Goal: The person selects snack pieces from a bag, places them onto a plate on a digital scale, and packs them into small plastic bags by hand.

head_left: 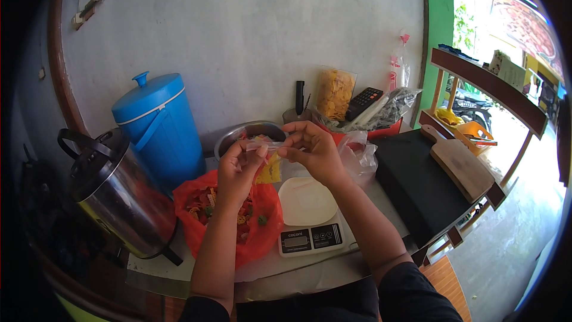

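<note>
A small clear plastic bag (270, 172) with yellow pieces in its lower part hangs between my hands. My left hand (237, 170) is closed in a pinch on one side of its top edge, and my right hand (313, 152) pinches the other side. Below my left forearm, partly covered by it, a red plastic bag (267, 240) lies open with multicoloured dry snack pieces (202, 203) inside. Under my right hand stands a white digital kitchen scale (308, 201), with nothing on its pan. Behind the hands, a metal bowl (226, 137) is partly hidden.
On the left stand a steel pot-like container (128, 197) and a blue lidded jug (161, 125). At the back right, a red container (384, 129) holds plastic packaging, a calculator (363, 103) and a pack of yellow snacks (335, 92). A cutting board (456, 164) lies on a black box (411, 185).
</note>
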`<state>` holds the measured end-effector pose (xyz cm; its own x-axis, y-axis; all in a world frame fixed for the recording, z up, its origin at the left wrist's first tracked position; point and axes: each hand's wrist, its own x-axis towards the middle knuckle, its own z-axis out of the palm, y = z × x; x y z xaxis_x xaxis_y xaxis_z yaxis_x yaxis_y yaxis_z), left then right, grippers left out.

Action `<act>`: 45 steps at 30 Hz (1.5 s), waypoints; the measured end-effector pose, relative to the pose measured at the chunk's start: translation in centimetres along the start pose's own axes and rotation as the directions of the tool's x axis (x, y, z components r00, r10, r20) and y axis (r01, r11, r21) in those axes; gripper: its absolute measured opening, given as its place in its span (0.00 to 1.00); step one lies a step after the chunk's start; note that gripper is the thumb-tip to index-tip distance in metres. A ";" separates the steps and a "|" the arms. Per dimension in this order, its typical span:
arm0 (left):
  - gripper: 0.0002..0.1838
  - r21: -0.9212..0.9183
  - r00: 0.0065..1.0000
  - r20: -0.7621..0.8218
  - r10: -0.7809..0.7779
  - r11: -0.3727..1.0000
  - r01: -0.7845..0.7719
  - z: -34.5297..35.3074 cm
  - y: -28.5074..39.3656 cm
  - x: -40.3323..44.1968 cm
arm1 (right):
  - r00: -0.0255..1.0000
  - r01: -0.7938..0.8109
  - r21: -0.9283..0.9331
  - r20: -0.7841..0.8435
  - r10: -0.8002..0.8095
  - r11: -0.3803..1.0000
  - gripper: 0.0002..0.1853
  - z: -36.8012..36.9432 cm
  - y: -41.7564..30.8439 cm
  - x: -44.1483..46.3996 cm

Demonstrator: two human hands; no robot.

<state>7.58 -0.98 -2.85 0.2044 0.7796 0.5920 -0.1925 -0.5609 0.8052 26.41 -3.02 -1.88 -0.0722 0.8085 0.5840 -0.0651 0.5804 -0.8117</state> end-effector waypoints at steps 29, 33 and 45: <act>0.10 -0.013 0.999 0.046 -0.014 1.000 0.014 -0.1 0.2 0.0 | 0.992 0.076 -0.115 0.110 -0.064 0.990 0.09 0.1 1.1 0.1; 0.10 -0.003 1.000 0.022 0.004 1.000 -0.004 -0.4 -0.5 0.1 | 0.996 0.063 -0.206 0.076 -0.048 0.977 0.09 0.4 0.9 -0.1; 0.08 0.081 0.999 0.038 0.011 0.997 -0.014 -0.6 -0.2 0.0 | 0.986 0.164 -0.321 0.066 -0.151 0.933 0.08 0.3 0.9 -0.1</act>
<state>7.08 -0.73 -2.99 0.2383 0.7625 0.6015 -0.1165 -0.5924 0.7972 26.08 -2.60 -2.70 -0.1269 0.7036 0.6992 0.2472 0.7051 -0.6646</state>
